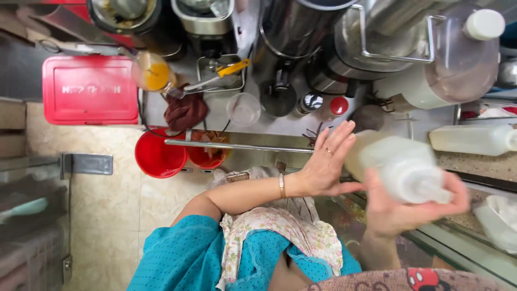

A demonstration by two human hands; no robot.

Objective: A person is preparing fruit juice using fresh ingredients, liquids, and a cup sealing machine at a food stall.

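Over the crowded counter, the right hand (pixel 409 207) grips a blurred, milky plastic bottle (pixel 398 167), fingers wrapped round its middle. The left hand (pixel 326 161) lies flat and open against the bottle's far end, a ring and bracelet showing.

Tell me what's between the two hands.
A pale plastic bottle, blurred, fills the gap in the head view. The right hand grips its near end, and the open left hand lies flat by its other side.

Teal dotted sleeve (pixel 183 253); floral apron (pixel 280 226); gold bracelet (pixel 281 186); ring (pixel 328 151) on one finger.
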